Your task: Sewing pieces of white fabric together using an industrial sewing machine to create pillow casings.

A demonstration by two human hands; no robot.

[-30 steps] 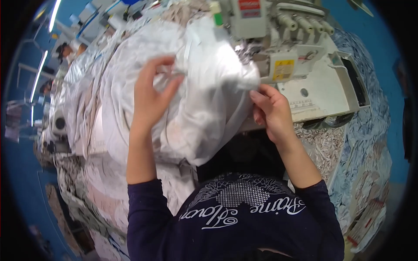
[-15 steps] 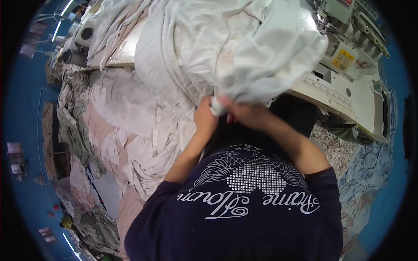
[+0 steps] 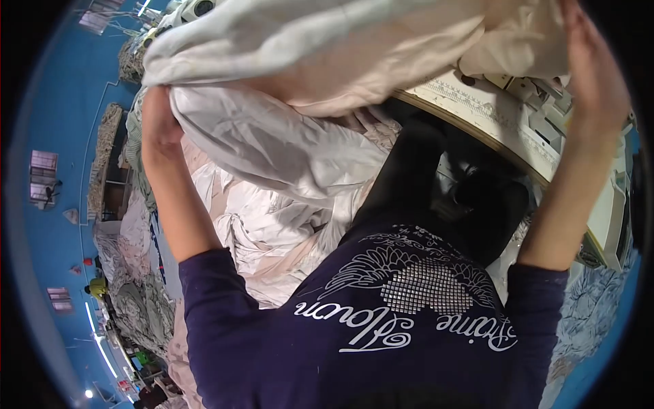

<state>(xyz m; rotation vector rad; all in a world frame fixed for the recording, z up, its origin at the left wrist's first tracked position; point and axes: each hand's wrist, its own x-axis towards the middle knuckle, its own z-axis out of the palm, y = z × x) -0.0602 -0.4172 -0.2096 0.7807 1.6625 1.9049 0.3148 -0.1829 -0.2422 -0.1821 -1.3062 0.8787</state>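
A large white cloth (image 3: 320, 51) is spread wide in the air between my two raised hands, across the top of the view. My left hand (image 3: 162, 119) grips its left end, with the fingers partly covered by the fabric. Far to the right, my right hand (image 3: 594, 65) is closed at the cloth's other end, its fingertips cut off near the upper rim and slightly blurred. A loose fold (image 3: 272, 140) of pale cloth hangs below the stretched span, over my lap side.
Heaped pale fabric (image 3: 266, 221) lies to the left of my legs. A sewing machine table (image 3: 470, 112) with a ruled edge runs along the right, partly under the cloth. Bluish fabric (image 3: 589, 327) is piled at the lower right.
My hands were close together at a bunched part of the white cloth. Now they are far apart and raised, with the cloth pulled out wide and lifted off the machine table.
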